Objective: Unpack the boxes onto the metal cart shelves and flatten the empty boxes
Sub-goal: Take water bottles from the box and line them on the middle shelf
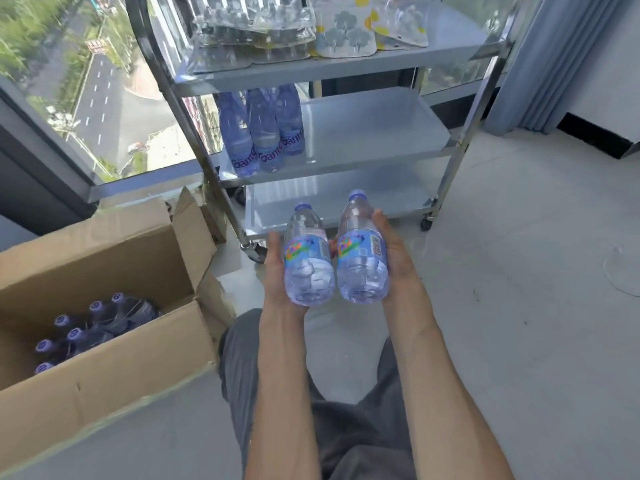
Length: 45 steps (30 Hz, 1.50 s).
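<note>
I judge the unpacking partly done. The metal cart stands ahead: three water bottles sit at the left of its middle shelf, flat packets lie on its top shelf, and the bottom shelf looks bare. Left of the cart, the open cardboard box holds at least six capped bottles, not yet flattened. In front of the cart, my left hand and right hand each carry one bottle, fingers curled around its body.

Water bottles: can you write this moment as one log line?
left hand: holds bottle | right hand: holds second bottle | cart: three bottles on middle shelf | box: bottles remain
</note>
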Each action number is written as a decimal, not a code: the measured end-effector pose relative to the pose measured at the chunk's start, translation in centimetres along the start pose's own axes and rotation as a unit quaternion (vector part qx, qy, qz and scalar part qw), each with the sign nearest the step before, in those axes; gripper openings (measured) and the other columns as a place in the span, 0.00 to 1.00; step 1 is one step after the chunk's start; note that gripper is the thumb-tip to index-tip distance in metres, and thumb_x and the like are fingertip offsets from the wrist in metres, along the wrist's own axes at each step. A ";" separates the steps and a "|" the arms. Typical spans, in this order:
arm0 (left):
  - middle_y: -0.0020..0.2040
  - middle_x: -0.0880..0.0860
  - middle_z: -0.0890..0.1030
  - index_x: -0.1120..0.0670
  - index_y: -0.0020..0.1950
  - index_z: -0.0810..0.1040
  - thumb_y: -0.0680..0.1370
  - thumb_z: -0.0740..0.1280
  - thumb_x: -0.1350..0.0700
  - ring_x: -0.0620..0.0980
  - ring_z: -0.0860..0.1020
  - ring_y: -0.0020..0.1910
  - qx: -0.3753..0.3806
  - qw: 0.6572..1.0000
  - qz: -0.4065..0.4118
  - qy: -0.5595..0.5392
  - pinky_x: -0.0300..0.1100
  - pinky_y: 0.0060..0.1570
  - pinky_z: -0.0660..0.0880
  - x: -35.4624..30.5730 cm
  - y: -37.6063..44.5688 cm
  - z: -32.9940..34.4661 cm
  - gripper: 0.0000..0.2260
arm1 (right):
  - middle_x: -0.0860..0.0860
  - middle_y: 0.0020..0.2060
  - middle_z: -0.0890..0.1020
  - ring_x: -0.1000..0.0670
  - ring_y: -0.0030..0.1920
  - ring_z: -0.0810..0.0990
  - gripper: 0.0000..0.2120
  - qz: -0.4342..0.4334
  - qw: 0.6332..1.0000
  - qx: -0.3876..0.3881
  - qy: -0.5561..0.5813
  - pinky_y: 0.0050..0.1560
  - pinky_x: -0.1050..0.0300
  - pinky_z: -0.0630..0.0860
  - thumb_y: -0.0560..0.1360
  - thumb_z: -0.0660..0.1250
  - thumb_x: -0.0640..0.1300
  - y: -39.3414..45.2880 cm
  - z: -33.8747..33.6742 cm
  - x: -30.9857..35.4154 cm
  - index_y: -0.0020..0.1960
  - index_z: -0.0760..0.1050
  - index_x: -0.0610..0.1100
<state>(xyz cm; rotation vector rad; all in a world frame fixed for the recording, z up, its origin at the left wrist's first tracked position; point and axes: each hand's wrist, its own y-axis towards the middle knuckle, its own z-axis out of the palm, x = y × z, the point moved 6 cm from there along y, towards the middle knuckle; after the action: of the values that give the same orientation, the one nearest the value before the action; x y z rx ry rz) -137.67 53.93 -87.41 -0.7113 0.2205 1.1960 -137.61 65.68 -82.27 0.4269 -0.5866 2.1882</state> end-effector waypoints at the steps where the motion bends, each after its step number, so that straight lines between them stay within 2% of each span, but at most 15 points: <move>1: 0.47 0.58 0.86 0.57 0.55 0.77 0.71 0.69 0.33 0.57 0.85 0.48 0.000 1.000 0.015 0.001 0.52 0.48 0.82 -0.4 -0.1 0.2 0.28 | 0.45 0.35 0.81 0.46 0.34 0.83 0.21 -0.012 1.000 -0.020 0.007 0.37 0.55 0.81 0.67 0.77 0.59 0.4 -0.4 0.6 0.42 0.80 0.42; 3: 0.40 0.58 0.85 0.57 0.51 0.76 0.61 0.78 0.35 0.54 0.85 0.39 0.043 0.999 -0.004 0.030 0.45 0.39 0.82 -0.1 -0.1 0.3 0.32 | 0.49 0.32 0.74 0.50 0.31 0.77 0.18 -0.063 0.995 -0.079 -0.011 0.35 0.58 0.77 0.72 0.73 0.60 0.3 -1.6 1.1 0.38 0.76 0.46; 5: 0.39 0.57 0.85 0.56 0.51 0.76 0.62 0.78 0.36 0.53 0.85 0.37 0.043 0.998 -0.001 0.052 0.44 0.38 0.82 -0.2 -0.1 -0.2 0.30 | 0.50 0.37 0.71 0.50 0.36 0.73 0.21 -0.103 0.990 -0.100 0.002 0.36 0.59 0.74 0.65 0.77 0.57 -0.1 -2.7 1.3 0.47 0.72 0.47; 8: 0.49 0.58 0.85 0.57 0.56 0.78 0.80 0.62 0.40 0.57 0.85 0.49 -0.018 0.999 0.032 0.026 0.51 0.47 0.82 -0.4 0.8 -2.1 0.20 | 0.48 0.44 0.71 0.49 0.41 0.73 0.29 -0.128 0.988 -0.086 0.015 0.39 0.57 0.74 0.62 0.76 0.55 -0.5 -2.8 1.8 0.56 0.68 0.45; 12: 0.53 0.60 0.83 0.62 0.54 0.84 0.79 0.49 0.35 0.54 0.84 0.45 0.028 0.997 -0.060 0.045 0.43 0.45 0.80 1.1 0.3 -1.7 0.36 | 0.46 0.45 0.72 0.49 0.39 0.75 0.21 -0.092 0.993 -0.069 0.031 0.36 0.58 0.76 0.73 0.61 0.62 -1.2 -2.6 1.0 0.50 0.72 0.44; 17: 0.36 0.57 0.82 0.60 0.47 0.79 0.60 0.78 0.37 0.53 0.82 0.34 0.094 0.995 -0.014 0.024 0.42 0.35 0.79 1.6 -1.0 -0.2 0.30 | 0.48 0.41 0.66 0.51 0.37 0.68 0.31 -0.109 0.991 -0.076 -0.027 0.32 0.59 0.72 0.63 0.67 0.64 -1.3 -2.4 0.2 0.56 0.64 0.45; 22: 0.51 0.63 0.79 0.63 0.63 0.75 0.83 0.55 0.43 0.60 0.79 0.48 0.025 0.999 0.030 -0.023 0.50 0.52 0.75 1.2 -1.0 -2.0 0.24 | 0.45 0.39 0.74 0.48 0.35 0.76 0.17 -0.115 0.992 -0.047 0.038 0.35 0.58 0.77 0.73 0.61 0.57 -0.6 -2.7 -0.5 0.48 0.73 0.42; 25: 0.52 0.62 0.82 0.60 0.63 0.75 0.77 0.60 0.35 0.60 0.82 0.49 0.002 1.000 0.016 0.005 0.52 0.54 0.77 1.6 -1.8 -2.2 0.30 | 0.47 0.39 0.73 0.49 0.36 0.74 0.16 -0.129 0.990 -0.057 0.021 0.37 0.56 0.73 0.74 0.60 0.59 -0.3 -3.6 -0.7 0.46 0.72 0.45; 29: 0.44 0.58 0.76 0.58 0.52 0.74 0.56 0.81 0.37 0.54 0.78 0.39 0.025 0.997 -0.025 0.061 0.43 0.35 0.79 1.7 -3.2 -2.0 0.36 | 0.49 0.36 0.75 0.51 0.34 0.77 0.20 -0.118 0.990 -0.067 -0.030 0.36 0.58 0.75 0.72 0.64 0.64 -0.4 -4.4 -0.9 0.45 0.76 0.46; 32: 0.49 0.60 0.72 0.60 0.58 0.73 0.67 0.69 0.38 0.54 0.80 0.37 0.011 0.998 -0.034 0.048 0.41 0.33 0.78 0.9 -3.7 -2.8 0.30 | 0.48 0.34 0.77 0.50 0.32 0.78 0.20 -0.069 0.994 -0.069 -0.047 0.33 0.60 0.76 0.67 0.68 0.59 -0.3 -4.1 -0.8 0.47 0.74 0.43; 35: 0.51 0.61 0.76 0.63 0.60 0.72 0.72 0.61 0.41 0.56 0.80 0.43 -0.003 0.999 -0.038 0.025 0.42 0.37 0.79 0.2 -3.9 -3.8 0.28 | 0.43 0.43 0.73 0.47 0.39 0.75 0.28 -0.045 0.992 -0.097 -0.072 0.35 0.59 0.76 0.64 0.68 0.58 0.0 -4.6 -1.4 0.55 0.70 0.40; 37: 0.45 0.61 0.79 0.62 0.53 0.74 0.71 0.65 0.37 0.55 0.81 0.37 0.015 0.998 -0.059 0.017 0.41 0.34 0.79 0.4 -4.2 -4.2 0.29 | 0.44 0.45 0.71 0.48 0.40 0.73 0.34 -0.027 0.993 -0.097 -0.068 0.34 0.59 0.77 0.61 0.72 0.63 0.3 -5.1 -2.4 0.58 0.69 0.42; 40: 0.37 0.61 0.80 0.62 0.52 0.76 0.56 0.81 0.39 0.55 0.81 0.30 0.046 0.997 -0.058 0.001 0.43 0.31 0.80 0.6 -4.3 -4.9 0.37 | 0.48 0.37 0.77 0.50 0.35 0.76 0.35 0.022 0.995 -0.056 -0.078 0.36 0.58 0.77 0.51 0.82 0.64 0.6 -5.0 -3.6 0.48 0.77 0.45; 43: 0.45 0.63 0.81 0.64 0.58 0.77 0.69 0.71 0.38 0.56 0.83 0.38 0.027 0.999 -0.036 0.014 0.43 0.38 0.80 0.3 -3.8 -6.1 0.31 | 0.48 0.36 0.79 0.49 0.34 0.80 0.22 0.018 0.996 -0.053 -0.074 0.38 0.57 0.78 0.63 0.76 0.61 1.3 -4.8 -3.8 0.44 0.81 0.43; 45: 0.49 0.64 0.82 0.66 0.54 0.81 0.69 0.70 0.41 0.59 0.84 0.45 0.021 0.999 -0.046 0.004 0.45 0.45 0.81 0.3 -3.7 -6.3 0.29 | 0.44 0.37 0.79 0.45 0.35 0.80 0.22 0.007 0.996 -0.062 -0.060 0.38 0.56 0.79 0.69 0.69 0.60 1.9 -4.7 -3.7 0.46 0.81 0.40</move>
<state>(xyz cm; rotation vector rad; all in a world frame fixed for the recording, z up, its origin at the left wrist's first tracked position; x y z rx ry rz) -132.97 49.67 -90.92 -0.6837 0.2176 1.0987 -137.26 64.83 -88.48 0.4926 -0.7883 2.1359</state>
